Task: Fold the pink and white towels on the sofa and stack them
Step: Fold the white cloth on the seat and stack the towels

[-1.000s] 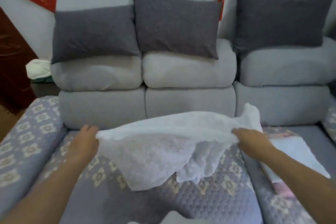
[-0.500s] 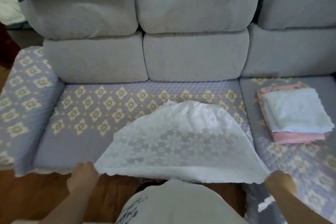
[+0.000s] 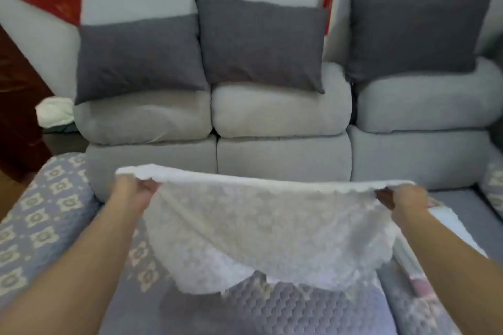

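A thin white towel [image 3: 266, 231] with a scalloped edge hangs stretched in the air over the sofa seat [image 3: 272, 310]. My left hand [image 3: 133, 193] grips its upper left corner and my right hand [image 3: 402, 198] grips its upper right corner, holding the top edge taut while the rest droops towards the seat. A stack of folded white and pink towels [image 3: 416, 261] lies on the seat at the right, mostly hidden behind my right forearm and the held towel.
Three dark grey pillows [image 3: 258, 41] lean on the light grey sofa back [image 3: 280, 106]. The quilted armrest [image 3: 40, 215] with a flower pattern rises at the left. A white bundle [image 3: 54, 115] lies on a dark surface beyond it.
Both hands raised the towel from low at the seat's front edge up and forward, stretched taut above the seat. The camera tilted up, so the pillows and wall are back in view.
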Tool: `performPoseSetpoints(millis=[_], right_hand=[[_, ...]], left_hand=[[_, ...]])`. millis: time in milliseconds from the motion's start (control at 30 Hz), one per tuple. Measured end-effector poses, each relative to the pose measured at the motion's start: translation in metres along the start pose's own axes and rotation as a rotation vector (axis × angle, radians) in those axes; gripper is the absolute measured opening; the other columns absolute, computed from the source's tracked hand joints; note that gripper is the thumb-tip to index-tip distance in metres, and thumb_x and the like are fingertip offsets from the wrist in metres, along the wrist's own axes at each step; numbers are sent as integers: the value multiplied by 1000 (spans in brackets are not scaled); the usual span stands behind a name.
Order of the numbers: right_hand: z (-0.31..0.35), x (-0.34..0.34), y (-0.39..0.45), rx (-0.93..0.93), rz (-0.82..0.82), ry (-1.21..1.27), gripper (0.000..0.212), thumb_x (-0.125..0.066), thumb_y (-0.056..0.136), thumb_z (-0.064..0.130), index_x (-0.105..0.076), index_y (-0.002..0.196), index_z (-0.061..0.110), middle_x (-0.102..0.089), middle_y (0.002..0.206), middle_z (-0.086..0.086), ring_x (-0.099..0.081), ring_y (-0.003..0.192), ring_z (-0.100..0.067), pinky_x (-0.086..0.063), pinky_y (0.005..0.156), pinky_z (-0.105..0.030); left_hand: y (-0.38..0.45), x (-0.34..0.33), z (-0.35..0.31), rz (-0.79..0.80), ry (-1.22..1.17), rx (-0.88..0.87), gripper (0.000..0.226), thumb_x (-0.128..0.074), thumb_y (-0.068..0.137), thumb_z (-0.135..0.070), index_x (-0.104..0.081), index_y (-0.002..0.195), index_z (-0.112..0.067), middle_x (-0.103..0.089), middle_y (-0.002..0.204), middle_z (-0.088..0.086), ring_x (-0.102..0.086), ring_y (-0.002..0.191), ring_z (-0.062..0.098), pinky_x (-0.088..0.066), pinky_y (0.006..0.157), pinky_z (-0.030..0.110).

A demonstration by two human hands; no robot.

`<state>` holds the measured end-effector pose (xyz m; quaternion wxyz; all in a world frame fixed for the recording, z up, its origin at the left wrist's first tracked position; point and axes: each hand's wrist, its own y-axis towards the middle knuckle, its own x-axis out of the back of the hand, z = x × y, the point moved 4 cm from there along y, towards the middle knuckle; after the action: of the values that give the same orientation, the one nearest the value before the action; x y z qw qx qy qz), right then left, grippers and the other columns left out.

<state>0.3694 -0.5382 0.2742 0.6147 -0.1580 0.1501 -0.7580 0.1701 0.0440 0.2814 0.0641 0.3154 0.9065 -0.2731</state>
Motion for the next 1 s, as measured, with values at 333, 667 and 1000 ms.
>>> performPoseSetpoints(millis=[333,667,1000], right_hand=[[436,-28,-98,929,-55,714,61,-19,103,50,-48,142,14,-62,135,-11,-62,122,-25,-48,108,-42],[394,-10,-135,1042,-491,461,7,-45,81,27,-48,82,21,-50,83,-2,-49,78,-18,-42,76,-29],[45,-30,-43,378,450,-1678,55,-37,105,48,-59,132,6,-54,144,-15,-51,130,-27,-36,104,-28]], left_hand=[[-148,-185,-393,137,-252,-788,33,-37,91,-29,-69,92,-22,-74,93,1,-71,79,21,-47,73,33],[-152,-131,-354,-100,-279,-825,18,-50,81,-25,-66,88,-20,-75,92,5,-67,67,17,-47,55,19],[-46,51,-99,-448,1212,-108,54,-39,102,-43,-56,121,4,-60,118,28,-61,102,41,-52,82,41]])
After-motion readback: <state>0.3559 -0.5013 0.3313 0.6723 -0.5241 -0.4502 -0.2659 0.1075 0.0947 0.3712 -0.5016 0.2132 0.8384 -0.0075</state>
